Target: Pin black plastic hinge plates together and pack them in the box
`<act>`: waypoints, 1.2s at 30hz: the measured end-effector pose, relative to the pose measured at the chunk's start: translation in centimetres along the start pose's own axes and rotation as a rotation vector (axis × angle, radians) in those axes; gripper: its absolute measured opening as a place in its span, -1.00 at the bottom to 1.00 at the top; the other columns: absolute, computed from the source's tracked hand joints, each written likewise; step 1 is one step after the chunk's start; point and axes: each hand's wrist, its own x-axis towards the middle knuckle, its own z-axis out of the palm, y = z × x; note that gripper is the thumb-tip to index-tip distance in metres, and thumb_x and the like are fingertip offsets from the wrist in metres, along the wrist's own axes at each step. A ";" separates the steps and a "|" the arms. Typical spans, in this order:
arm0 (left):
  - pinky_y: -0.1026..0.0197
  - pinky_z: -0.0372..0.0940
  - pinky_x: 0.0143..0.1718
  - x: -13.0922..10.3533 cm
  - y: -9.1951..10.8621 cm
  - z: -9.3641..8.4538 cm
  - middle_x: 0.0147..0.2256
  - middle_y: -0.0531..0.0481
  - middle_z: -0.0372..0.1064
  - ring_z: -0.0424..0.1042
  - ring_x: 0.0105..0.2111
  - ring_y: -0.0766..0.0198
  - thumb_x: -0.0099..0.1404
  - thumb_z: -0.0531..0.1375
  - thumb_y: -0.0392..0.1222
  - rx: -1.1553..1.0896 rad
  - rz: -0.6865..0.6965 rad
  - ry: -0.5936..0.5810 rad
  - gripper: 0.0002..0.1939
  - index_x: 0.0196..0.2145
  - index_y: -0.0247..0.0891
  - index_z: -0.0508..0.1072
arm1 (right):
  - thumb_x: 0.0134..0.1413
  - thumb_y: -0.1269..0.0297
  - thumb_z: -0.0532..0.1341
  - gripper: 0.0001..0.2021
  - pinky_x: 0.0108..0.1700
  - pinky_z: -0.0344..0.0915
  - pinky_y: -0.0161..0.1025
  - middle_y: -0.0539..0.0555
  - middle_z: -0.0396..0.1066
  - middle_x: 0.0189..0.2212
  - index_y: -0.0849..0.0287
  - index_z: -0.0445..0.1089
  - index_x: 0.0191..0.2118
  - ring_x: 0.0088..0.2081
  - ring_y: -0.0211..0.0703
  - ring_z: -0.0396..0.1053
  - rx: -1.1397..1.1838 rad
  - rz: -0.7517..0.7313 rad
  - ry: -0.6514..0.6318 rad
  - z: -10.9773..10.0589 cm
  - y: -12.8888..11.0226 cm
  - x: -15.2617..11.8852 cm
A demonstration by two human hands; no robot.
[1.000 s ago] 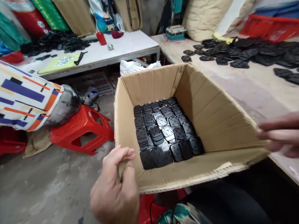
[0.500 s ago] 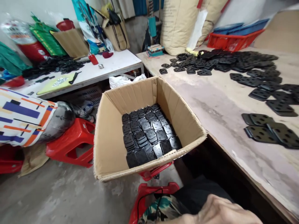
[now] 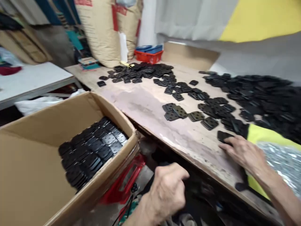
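Observation:
My right hand (image 3: 244,153) is over the table, thumb and fingers closed on the near end of a small black plate (image 3: 224,136). In front of the table edge, my left hand (image 3: 168,190) is curled with its knuckles up; whether anything is inside the fingers is hidden. Black plates with round holes (image 3: 209,123) lie loose just beyond my right hand. To the left stands an open cardboard box (image 3: 28,157), where neat rows of the same black plates (image 3: 94,147) cover part of the bottom.
A yellow sheet bearing small shiny metal pieces (image 3: 282,160) lies right of my right hand. Large heaps of black plates (image 3: 265,97) cover the table's right and back. A red basket (image 3: 149,57) and tall sacks (image 3: 101,31) stand behind. A red stool (image 3: 124,182) is below the box.
The view has swung right, so the box sits further left. My right hand has come into view at the black plate. My left hand shows more fully, in front of the table edge.

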 end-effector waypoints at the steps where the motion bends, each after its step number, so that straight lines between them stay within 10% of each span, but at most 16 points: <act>1: 0.28 0.30 -0.40 0.9 -0.5 0.0 -0.48 0.00 0.40 0.40 -0.47 0.29 0.05 -0.02 -0.52 -0.006 -0.024 0.047 -0.70 -0.41 -0.24 0.42 | 0.12 0.19 0.20 -0.88 -0.31 0.27 -0.12 0.16 0.41 -0.24 0.07 0.44 -0.34 -0.26 0.03 0.39 -0.058 0.031 -0.009 -0.3 0.4 -0.2; 8: 0.15 0.33 -0.22 9.8 -4.6 0.5 -0.30 -0.09 0.39 0.40 -0.30 0.19 0.04 0.05 -0.43 0.159 -0.196 0.292 -0.72 -0.28 -0.30 0.41 | 0.18 0.16 0.08 -0.72 -0.10 0.22 -0.05 0.26 0.38 -0.17 0.23 0.35 -0.12 -0.09 0.13 0.28 -0.105 0.014 0.036 0.9 -1.9 3.9; 15: -0.17 0.13 0.13 16.5 -10.3 1.6 0.03 -0.38 0.29 0.24 0.09 -0.12 0.06 0.18 -0.28 0.207 -0.210 0.289 -0.49 0.01 -0.41 0.31 | 0.10 0.00 0.18 -0.62 -0.08 0.19 0.13 0.34 0.34 -0.12 0.24 0.31 -0.15 -0.06 0.28 0.24 -0.006 0.076 0.030 3.6 -1.6 5.9; 24: -0.16 0.04 0.18 14.5 -6.6 5.9 0.05 -0.26 0.29 0.16 0.14 -0.05 0.13 0.18 -0.28 0.079 -0.115 0.333 -0.61 -0.05 -0.28 0.36 | -0.25 0.16 0.37 -0.30 0.00 0.26 0.01 0.24 0.20 -0.06 0.22 0.16 0.07 -0.03 0.16 0.27 0.344 0.052 0.127 3.3 -1.4 2.7; 32: 0.14 0.33 -0.27 14.2 -3.6 9.3 -0.37 -0.06 0.43 0.41 -0.34 0.17 -0.09 0.34 -0.15 -0.641 -0.455 -0.104 -0.59 -0.25 -0.36 0.47 | -0.01 0.30 0.20 -0.74 -0.16 0.42 -0.17 0.12 0.28 -0.15 0.10 0.31 -0.14 -0.13 -0.06 0.38 0.807 0.036 0.301 1.8 -5.5 -2.8; 36: 0.28 0.28 -0.49 11.7 -2.5 9.4 -0.50 0.00 0.39 0.36 -0.52 0.32 -0.06 0.35 -0.07 -0.844 -0.550 -0.223 -0.66 -0.39 -0.38 0.45 | 0.07 0.25 0.20 -0.79 -0.21 0.42 -0.14 0.11 0.39 -0.20 0.08 0.39 -0.14 -0.23 -0.08 0.41 0.717 0.036 0.287 -0.7 -3.0 -6.7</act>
